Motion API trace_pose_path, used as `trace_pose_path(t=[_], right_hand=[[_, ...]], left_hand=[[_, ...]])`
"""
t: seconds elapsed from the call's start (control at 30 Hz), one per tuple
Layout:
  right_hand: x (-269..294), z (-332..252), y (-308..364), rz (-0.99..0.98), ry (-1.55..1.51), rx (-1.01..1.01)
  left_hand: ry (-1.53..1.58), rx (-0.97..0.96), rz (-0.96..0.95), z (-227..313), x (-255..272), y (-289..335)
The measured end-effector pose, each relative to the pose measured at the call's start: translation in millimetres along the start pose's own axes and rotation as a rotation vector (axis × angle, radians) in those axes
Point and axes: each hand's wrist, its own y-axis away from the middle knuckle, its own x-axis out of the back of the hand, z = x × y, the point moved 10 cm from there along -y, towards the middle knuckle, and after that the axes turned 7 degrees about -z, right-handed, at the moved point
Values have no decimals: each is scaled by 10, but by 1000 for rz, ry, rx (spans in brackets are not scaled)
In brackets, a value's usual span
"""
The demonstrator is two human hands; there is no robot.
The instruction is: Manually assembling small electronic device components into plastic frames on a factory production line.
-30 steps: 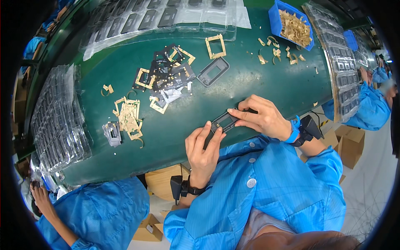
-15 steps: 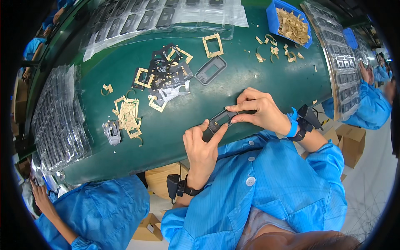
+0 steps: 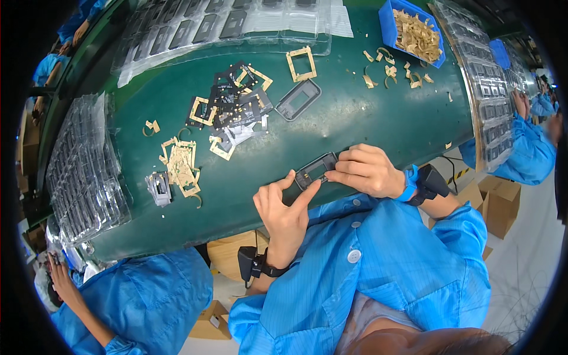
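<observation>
Shifted lower: the right hand (image 3: 371, 171), at one dark housing (image 3: 306, 177);
right end hidden, that hand's pinch I cannot tell; left hand (image 3: 282, 212) pinches the other end over the green table (image 3: 236, 189); one grey housing (image 3: 289, 110) beyond.

Between my fingers (image 3: 289, 179) the case (image 3: 325, 161) is dark grey; beyond them, green table (image 3: 378, 118), blue bin (image 3: 388, 28); behind, my striped blue coat (image 3: 322, 290).
</observation>
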Motion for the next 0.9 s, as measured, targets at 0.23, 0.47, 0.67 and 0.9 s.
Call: trace_pose_path(t=[0.23, 0.47, 0.67, 0.9], right_hand=[[67, 26, 48, -35, 34, -37], [60, 63, 14, -17, 8, -96], [21, 81, 12, -35, 11, -130], [12, 21, -40, -42, 71, -179]], left_hand=[[54, 48, -18, -2, 13, -41], [-66, 39, -41, 46, -6, -36], [-65, 50, -7, 49, 1, -27], [-107, 63, -5, 25, -42, -2]])
